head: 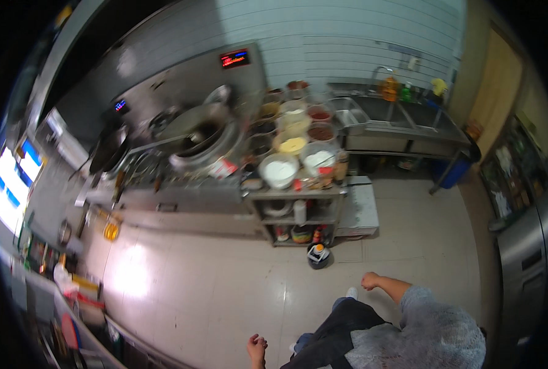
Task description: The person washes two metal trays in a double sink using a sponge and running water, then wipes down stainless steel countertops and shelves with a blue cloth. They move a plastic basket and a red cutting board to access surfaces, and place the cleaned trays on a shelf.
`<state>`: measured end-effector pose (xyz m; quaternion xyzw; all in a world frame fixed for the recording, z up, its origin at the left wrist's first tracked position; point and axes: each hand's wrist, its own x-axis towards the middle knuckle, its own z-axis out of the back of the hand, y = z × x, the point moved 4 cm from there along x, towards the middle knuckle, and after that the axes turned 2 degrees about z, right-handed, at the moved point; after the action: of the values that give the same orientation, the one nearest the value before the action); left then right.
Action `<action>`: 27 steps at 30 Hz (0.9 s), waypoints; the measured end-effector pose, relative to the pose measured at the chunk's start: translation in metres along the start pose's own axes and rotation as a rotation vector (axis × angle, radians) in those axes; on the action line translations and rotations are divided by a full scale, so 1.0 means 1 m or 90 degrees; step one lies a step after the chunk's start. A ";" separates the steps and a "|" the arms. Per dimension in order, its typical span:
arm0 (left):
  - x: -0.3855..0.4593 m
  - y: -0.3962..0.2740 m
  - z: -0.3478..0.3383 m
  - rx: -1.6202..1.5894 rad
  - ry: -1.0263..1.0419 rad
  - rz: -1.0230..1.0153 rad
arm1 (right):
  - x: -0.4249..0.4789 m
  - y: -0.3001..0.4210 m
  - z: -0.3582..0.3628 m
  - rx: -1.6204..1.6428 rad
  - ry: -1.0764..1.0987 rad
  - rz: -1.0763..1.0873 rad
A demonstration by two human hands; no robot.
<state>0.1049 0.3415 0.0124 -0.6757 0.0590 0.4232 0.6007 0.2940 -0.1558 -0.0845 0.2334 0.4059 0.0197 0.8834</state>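
My left hand [257, 346] is low in the view above the tiled floor, fingers loosely curled, with nothing seen in it. My right hand [369, 281] hangs over the floor near my white shoe [352, 293], its fingers curled in and holding nothing that I can see. Ahead stands a steel shelf cart [297, 193] topped with tubs of seasonings, among them a bowl of white powder [279, 171] and a tub of yellow contents [293, 145]. A dark jug with an orange cap [319, 256] sits on the floor by the cart. Left of the cart, a ladle [195, 136] rests in a large wok [204, 138].
A steel sink unit [393, 133] runs along the back wall, with a blue bin [453, 173] beneath its right end. A white box [359, 207] stands beside the cart. Steel cabinets [525, 249] are at right, a cluttered counter [78, 323] at lower left.
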 end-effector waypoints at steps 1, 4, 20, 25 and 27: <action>0.003 -0.006 -0.015 0.021 0.003 0.000 | -0.006 0.021 0.014 0.000 -0.018 0.024; 0.017 -0.025 -0.115 0.121 0.075 0.008 | -0.019 -0.006 0.061 -0.124 -0.115 0.098; -0.036 -0.156 -0.655 0.642 0.635 -0.414 | -0.047 -0.207 0.323 0.565 -0.406 0.072; -0.020 -0.168 -0.787 0.639 0.678 -0.417 | -0.060 -0.334 0.398 0.502 -0.462 -0.030; -0.005 -0.168 -0.837 0.598 0.673 -0.430 | -0.068 -0.386 0.416 0.518 -0.466 -0.091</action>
<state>0.6195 -0.3364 0.0768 -0.4440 0.3014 -0.2293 0.8120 0.4912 -0.6796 0.0317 0.5194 0.0618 -0.2816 0.8044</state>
